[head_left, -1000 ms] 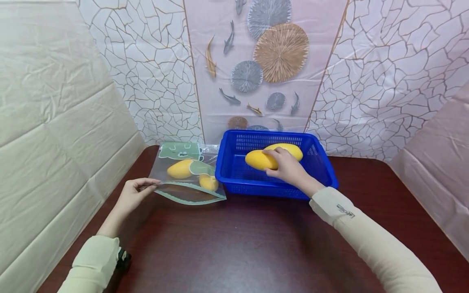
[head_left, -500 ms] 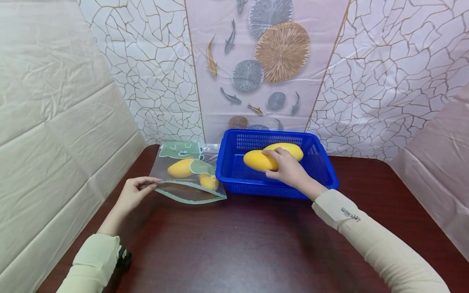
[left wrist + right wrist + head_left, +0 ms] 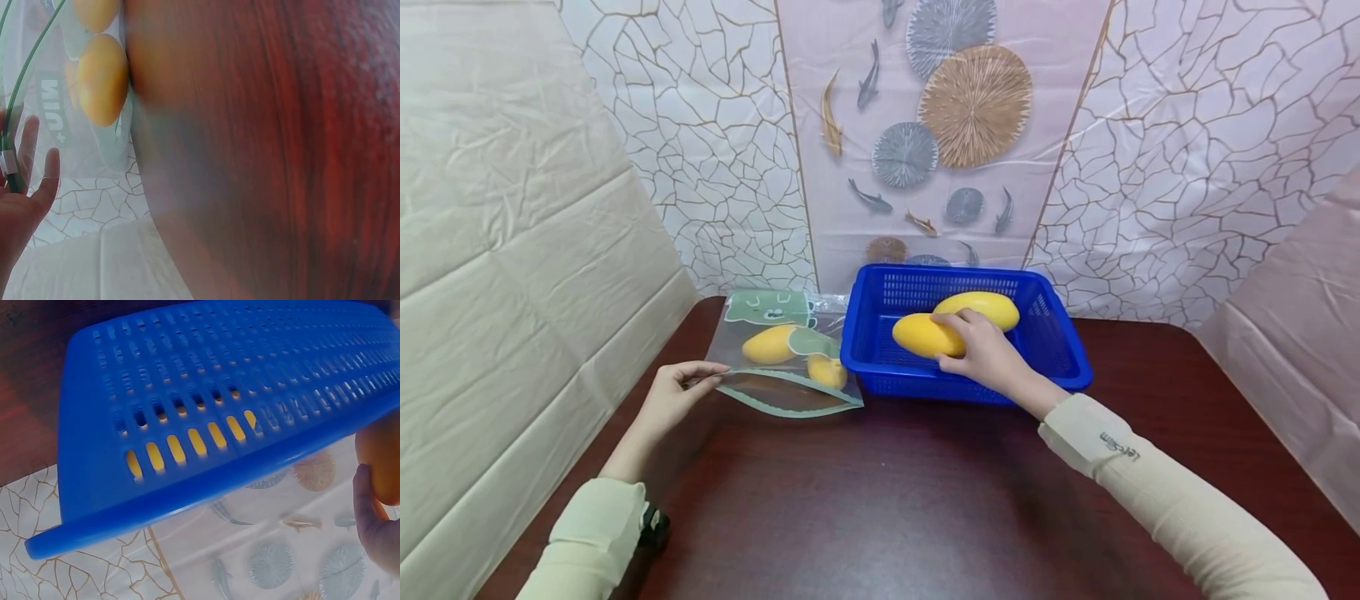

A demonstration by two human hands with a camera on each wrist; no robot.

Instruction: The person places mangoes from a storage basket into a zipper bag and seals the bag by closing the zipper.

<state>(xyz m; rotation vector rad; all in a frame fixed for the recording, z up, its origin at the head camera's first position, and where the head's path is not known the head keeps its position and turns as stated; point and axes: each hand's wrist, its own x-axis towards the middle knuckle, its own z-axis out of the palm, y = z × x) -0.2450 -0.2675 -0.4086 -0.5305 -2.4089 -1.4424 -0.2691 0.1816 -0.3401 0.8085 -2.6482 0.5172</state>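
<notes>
In the head view my left hand (image 3: 673, 396) pinches the left end of a clear zip bag's (image 3: 786, 413) green-edged mouth, which gapes toward me. A white slider (image 3: 9, 162) sits on the strip by my fingers in the left wrist view. Two yellow mangoes, one at the left (image 3: 767, 344) and one at the right (image 3: 827, 373), lie inside the bag, partly behind its printed bear. My right hand (image 3: 988, 352) grips another mango (image 3: 921, 335) over the blue basket (image 3: 917, 387). Behind it, a paler yellow mango (image 3: 981, 308) rests in the basket.
The bag lies against the basket's left side on a dark red-brown table (image 3: 865, 500). A patterned cloth (image 3: 887, 100) hangs behind, with a cream cloth (image 3: 512, 250) at the left. Bare tabletop extends in front of the basket.
My right hand has moved the gripped mango slightly left and toward me, away from the paler mango. My left hand and the bag have stayed in place.
</notes>
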